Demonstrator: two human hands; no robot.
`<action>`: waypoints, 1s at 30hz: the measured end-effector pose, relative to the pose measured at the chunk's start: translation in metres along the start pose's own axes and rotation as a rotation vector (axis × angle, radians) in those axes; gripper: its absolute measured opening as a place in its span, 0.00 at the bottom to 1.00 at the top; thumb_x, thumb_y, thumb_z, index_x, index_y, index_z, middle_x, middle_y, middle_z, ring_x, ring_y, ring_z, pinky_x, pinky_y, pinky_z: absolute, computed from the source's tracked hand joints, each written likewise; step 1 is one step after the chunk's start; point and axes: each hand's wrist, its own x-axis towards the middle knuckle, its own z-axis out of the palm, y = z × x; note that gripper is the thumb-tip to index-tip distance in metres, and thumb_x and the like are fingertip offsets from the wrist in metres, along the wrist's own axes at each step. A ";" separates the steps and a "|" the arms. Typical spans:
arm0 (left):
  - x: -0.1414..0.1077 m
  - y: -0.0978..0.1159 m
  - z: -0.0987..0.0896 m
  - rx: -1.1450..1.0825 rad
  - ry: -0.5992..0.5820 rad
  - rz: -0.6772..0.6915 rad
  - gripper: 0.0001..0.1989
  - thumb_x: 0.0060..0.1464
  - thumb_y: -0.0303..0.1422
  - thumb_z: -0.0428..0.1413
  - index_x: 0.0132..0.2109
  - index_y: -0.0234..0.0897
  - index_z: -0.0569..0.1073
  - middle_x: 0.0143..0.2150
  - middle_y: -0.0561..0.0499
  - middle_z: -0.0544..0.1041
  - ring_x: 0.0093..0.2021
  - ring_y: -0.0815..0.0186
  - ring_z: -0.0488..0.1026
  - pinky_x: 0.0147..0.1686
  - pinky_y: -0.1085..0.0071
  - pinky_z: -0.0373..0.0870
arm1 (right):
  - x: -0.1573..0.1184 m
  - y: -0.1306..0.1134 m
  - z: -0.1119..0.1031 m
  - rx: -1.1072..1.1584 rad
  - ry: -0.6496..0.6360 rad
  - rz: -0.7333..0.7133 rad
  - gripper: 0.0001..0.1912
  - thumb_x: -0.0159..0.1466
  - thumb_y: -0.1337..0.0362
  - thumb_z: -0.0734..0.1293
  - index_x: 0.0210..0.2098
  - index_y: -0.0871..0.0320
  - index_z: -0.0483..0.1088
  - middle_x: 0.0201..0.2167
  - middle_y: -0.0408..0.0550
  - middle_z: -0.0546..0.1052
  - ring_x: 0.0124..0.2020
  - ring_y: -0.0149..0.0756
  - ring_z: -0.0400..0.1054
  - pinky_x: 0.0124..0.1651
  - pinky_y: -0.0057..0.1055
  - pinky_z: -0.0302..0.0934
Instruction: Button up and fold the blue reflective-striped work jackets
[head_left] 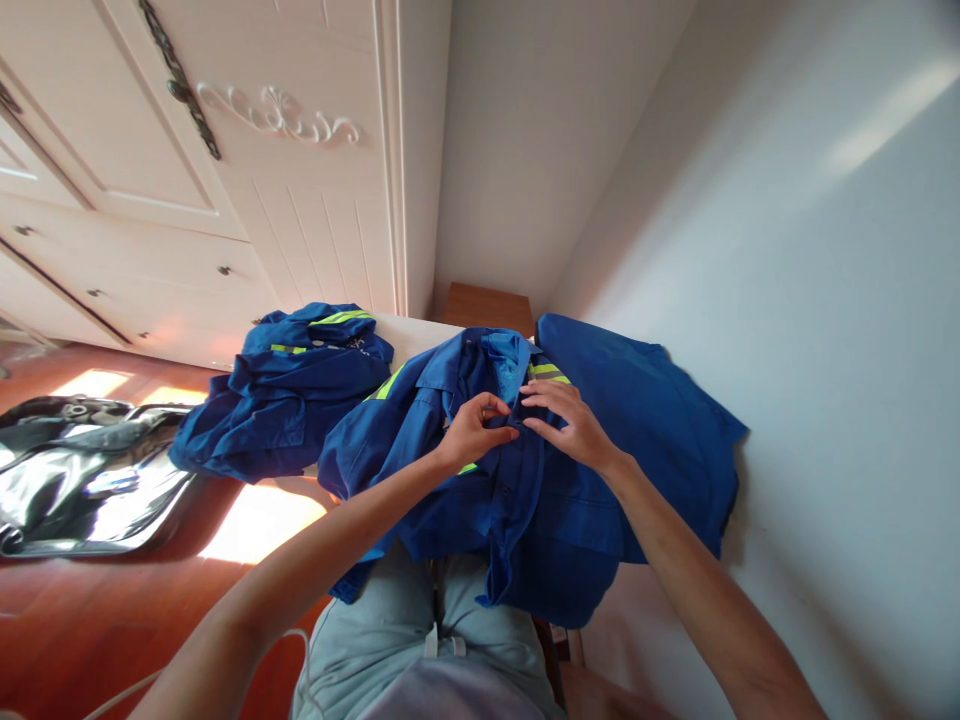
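Note:
A blue work jacket (442, 400) with yellow-green reflective strips lies spread in front of me, its lower part over my lap. Near its collar, my left hand (480, 430) has thumb and forefinger bent toward each other with a gap, at the front placket. Facing it from the right, my right hand (566, 420) is curved, thumb and fingers apart, fingertips at the same placket. Nothing is visibly gripped in either hand. Another blue garment (637, 430) lies flat at the right, partly under the jacket.
More folded blue clothing (292, 390) lies at the left end of the white surface (416, 335). An open black suitcase (90, 480) is on the red-brown floor at the left. A white wardrobe (300, 200) stands behind, and a pale wall (825, 350) rises at the right.

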 end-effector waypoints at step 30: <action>-0.004 0.009 -0.001 -0.227 0.112 -0.209 0.27 0.29 0.25 0.71 0.40 0.35 0.71 0.28 0.54 0.78 0.26 0.70 0.76 0.28 0.75 0.70 | -0.010 -0.025 0.019 -0.067 0.095 0.066 0.09 0.66 0.64 0.67 0.45 0.51 0.78 0.41 0.50 0.80 0.47 0.42 0.72 0.52 0.43 0.68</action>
